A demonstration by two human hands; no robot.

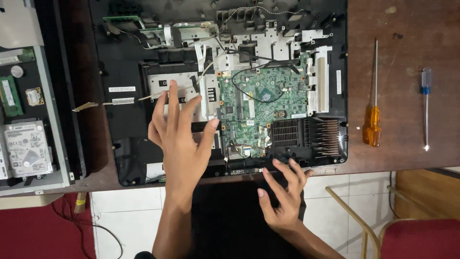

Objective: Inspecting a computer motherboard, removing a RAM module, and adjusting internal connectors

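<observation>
While the opened laptop base lies flat on the brown wooden table, the left hand hovers over its near middle with all fingers spread wide and straight, holding nothing. Whether the palm touches the metal plate beneath cannot be told. The right hand sits at the near edge of the base, fingers loosely curled and apart, fingertips resting on or just over the black rim below the heat sink fins; it has hold of nothing.

The green circuit board sits right of centre inside the base, just right of the left hand, with a black wire looping across it. Far to the right on the table lie two screwdrivers, well apart from both hands: one with an orange handle, one slim with a blue handle. At the left edge lies a second opened device holding a silver hard drive and a green memory stick. Near right stands a red-seated chair.
</observation>
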